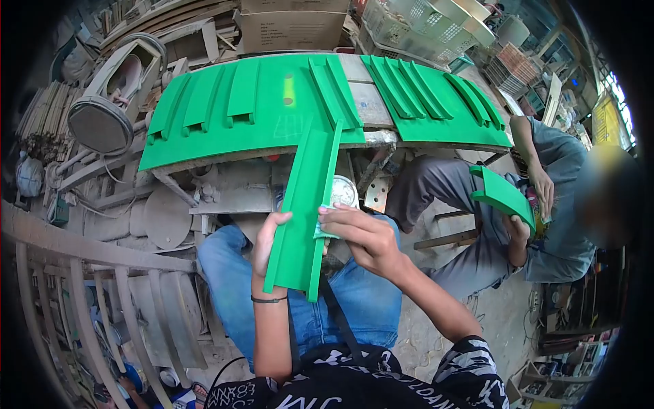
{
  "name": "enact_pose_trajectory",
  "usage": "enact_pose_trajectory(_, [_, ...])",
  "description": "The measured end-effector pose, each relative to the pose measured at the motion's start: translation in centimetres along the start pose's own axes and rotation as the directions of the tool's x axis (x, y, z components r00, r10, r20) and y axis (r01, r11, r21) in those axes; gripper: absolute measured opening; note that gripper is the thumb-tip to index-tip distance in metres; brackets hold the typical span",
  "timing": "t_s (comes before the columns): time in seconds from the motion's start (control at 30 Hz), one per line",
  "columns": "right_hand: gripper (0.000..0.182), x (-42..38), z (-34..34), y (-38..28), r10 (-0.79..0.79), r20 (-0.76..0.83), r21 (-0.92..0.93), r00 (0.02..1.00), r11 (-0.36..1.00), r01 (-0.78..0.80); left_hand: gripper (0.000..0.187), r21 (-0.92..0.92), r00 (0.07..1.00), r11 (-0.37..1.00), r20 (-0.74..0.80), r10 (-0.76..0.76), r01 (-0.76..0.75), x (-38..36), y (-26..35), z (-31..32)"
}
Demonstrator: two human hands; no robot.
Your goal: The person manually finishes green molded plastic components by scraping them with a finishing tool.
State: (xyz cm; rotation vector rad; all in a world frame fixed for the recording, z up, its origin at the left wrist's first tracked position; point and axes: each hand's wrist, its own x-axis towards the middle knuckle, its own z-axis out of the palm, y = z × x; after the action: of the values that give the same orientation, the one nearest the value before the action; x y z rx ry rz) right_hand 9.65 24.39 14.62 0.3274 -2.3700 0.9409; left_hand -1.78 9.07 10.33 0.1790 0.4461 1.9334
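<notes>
A long green channel-shaped piece (298, 221) with raised side edges slants across my lap, its far end overlapping the bench edge in this view. My left hand (263, 247) grips it from the left, with the thumb on the near-left edge and the other fingers hidden underneath. On the opposite side, my right hand (368, 238) pinches a small pale blue-green pad (322, 230) against the raised right edge. The pad is partly covered by my fingers, and its exact kind does not show.
Green boards on the bench (371, 105) carry several similar green pieces (243, 92). At right, a seated person (555, 204) holds a curved green piece (503, 198). A white tub (344, 191) stands below the bench. Wooden railing (102, 242) runs along the left; a cardboard box (293, 27) is behind.
</notes>
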Motion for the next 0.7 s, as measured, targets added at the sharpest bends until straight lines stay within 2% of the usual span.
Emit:
enact_pose_trajectory(0.03, [0.037, -0.1, 0.3, -0.5, -0.009, 0.002, 0.033, 1.0, 0.999, 0.009, 0.046, 0.0, 1.0, 1.0, -0.003, 0.001, -0.001, -0.1, 0.1, 0.1])
enact_pose_trajectory(0.1, [0.038, -0.3, 0.7, -1.7, -0.023, 0.03, 0.062, 0.999, 0.998, 0.021, 0.047, -0.158, 0.988, 0.987, -0.153, -0.001, -0.024, -0.3, 0.4, 0.5])
enact_pose_trajectory(0.13, [0.04, -0.5, 0.9, -2.1, -0.036, 0.056, 0.09, 0.998, 0.995, 0.031, 0.047, -0.159, 0.987, 0.987, -0.158, 0.001, -0.027, -0.4, 0.6, 0.5])
enact_pose_trajectory(0.2, [0.041, -1.0, 1.4, -2.6, -0.052, 0.1, 0.098, 0.994, 0.994, 0.042, 0.048, -0.063, 0.999, 0.997, -0.03, 0.033, -0.035, -0.7, 1.1, 0.5])
enact_pose_trajectory(0.23, [0.042, -1.1, 1.6, -3.0, -0.066, 0.111, 0.146, 0.992, 0.988, 0.05, 0.049, 0.0, 0.992, 0.998, -0.107, 0.059, -0.06, -0.7, 1.2, 0.7])
enact_pose_trajectory(0.37, [0.041, -1.2, 1.9, -4.8, -0.081, 0.151, 0.23, 0.985, 0.972, 0.045, 0.053, 0.02, 0.991, 0.994, -0.083, 0.104, -0.103, -1.2, 2.2, -0.4])
enact_pose_trajectory(0.47, [0.039, -0.6, 1.9, -4.5, -0.102, 0.176, 0.26, 0.979, 0.964, 0.054, 0.052, 0.005, 0.984, 0.986, -0.063, 0.167, -0.167, -1.3, 2.3, -0.3])
enact_pose_trajectory(0.53, [0.039, 0.4, 1.8, -4.1, -0.148, 0.144, 0.214, 0.979, 0.97, 0.115, 0.053, -0.049, 0.988, 0.988, -0.059, 0.145, -0.148, -1.4, 2.5, -0.3])
enact_pose_trajectory(0.6, [0.039, 0.6, 2.3, -3.7, -0.117, 0.123, 0.172, 0.985, 0.981, 0.095, 0.053, -0.104, 0.991, 0.986, -0.053, 0.124, -0.129, -1.7, 2.7, -0.4])
enact_pose_trajectory(0.7, [0.038, 0.6, 2.6, -4.1, -0.112, 0.159, 0.253, 0.981, 0.965, 0.069, 0.053, -0.113, 0.993, 0.986, -0.037, 0.116, -0.119, -2.2, 3.3, -0.9])
